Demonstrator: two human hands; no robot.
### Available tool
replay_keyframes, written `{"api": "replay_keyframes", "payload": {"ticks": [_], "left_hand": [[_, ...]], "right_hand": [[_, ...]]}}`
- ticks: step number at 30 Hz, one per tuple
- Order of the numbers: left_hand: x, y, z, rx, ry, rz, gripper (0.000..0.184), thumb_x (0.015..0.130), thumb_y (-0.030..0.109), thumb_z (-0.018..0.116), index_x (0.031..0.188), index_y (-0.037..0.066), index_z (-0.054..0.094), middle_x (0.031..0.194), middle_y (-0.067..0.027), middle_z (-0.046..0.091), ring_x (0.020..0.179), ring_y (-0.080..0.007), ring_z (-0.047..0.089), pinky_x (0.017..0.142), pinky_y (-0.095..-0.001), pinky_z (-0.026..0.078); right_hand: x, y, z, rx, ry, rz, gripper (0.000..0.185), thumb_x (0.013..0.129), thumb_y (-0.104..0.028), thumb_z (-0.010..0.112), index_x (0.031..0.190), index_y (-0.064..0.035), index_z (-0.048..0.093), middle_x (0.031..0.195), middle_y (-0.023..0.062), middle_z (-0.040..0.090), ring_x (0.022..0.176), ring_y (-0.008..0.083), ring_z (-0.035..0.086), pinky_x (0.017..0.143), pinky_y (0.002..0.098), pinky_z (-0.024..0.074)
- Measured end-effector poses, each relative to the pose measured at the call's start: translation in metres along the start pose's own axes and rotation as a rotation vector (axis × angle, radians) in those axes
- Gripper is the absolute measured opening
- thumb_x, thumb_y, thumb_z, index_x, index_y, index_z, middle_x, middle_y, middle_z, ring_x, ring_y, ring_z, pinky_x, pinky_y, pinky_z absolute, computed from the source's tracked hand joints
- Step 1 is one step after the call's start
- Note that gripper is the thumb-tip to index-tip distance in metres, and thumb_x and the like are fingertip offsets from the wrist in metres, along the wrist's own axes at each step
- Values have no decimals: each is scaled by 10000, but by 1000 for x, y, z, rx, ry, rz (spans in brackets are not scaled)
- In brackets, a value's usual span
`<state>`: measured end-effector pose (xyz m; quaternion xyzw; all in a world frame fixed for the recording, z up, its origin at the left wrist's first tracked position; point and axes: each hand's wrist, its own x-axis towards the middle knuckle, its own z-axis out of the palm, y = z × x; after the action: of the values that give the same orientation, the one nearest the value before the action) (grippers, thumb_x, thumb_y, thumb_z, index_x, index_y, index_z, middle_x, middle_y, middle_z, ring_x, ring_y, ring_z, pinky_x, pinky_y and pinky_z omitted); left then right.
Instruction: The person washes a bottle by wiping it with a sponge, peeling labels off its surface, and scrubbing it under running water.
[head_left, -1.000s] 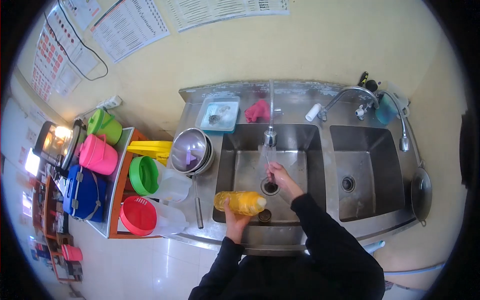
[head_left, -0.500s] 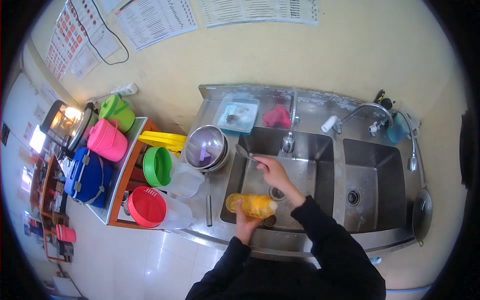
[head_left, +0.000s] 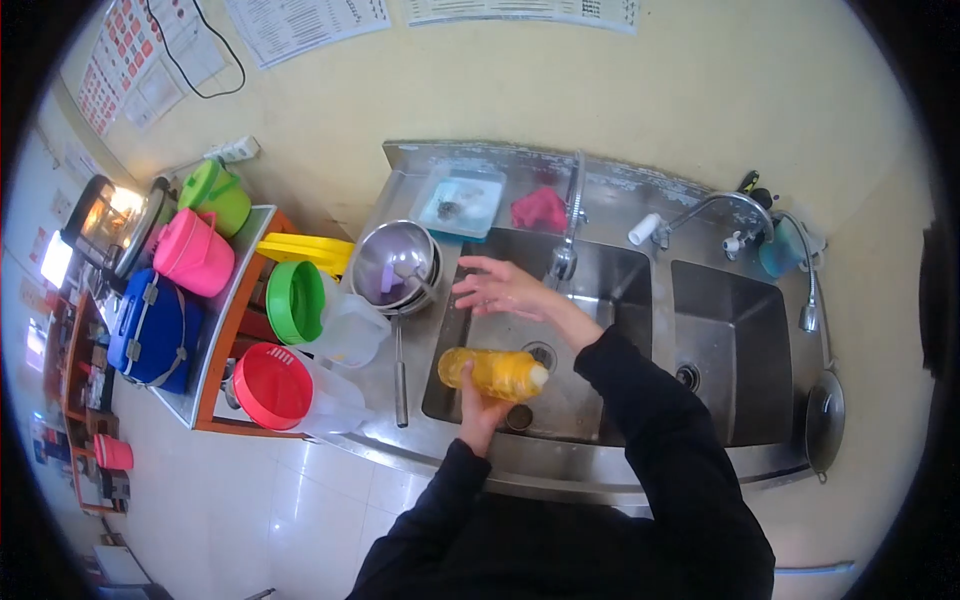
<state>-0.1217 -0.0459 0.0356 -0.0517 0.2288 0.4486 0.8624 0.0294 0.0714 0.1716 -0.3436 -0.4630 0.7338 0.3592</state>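
Left hand [head_left: 478,408]: grip clamped round yellow bottle [head_left: 495,372], held over larger basin [head_left: 627,300] | Right hand [head_left: 508,292]: grip empty, fingers apart, near stacked bowls [head_left: 405,242] | Spoon [head_left: 421,283]: lies at top bowl; exact seating hard to confirm | Judgement: firm left hold advised, bottle clear of basin rim; damp surfaces may slip.
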Motion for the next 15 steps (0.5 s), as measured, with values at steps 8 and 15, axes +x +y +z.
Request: {"api": "replay_keyframes", "payload": {"ticks": [8, 15], "left_hand": [[16, -12, 14, 25, 33, 2, 666, 854, 563, 562, 1341, 128, 429, 1343, -135, 489, 1239, -340, 470, 1038, -585, 337], [21, -28, 35, -21, -34, 20, 681, 834, 561, 579, 1336, 125, 429, 1325, -128, 497, 1227, -335, 469, 1032, -571, 342]], "right_hand": [[-99, 6, -8, -677, 480, -421, 133, 882, -135, 637, 980, -44, 642, 971, 59, 657, 862, 161, 637, 744, 276, 505], [-173, 62, 12, -1140, 876, -546, 241, 679, -129, 799, 867, -104, 649, 951, 32, 610, 901, 228, 602, 737, 324, 507]]}}
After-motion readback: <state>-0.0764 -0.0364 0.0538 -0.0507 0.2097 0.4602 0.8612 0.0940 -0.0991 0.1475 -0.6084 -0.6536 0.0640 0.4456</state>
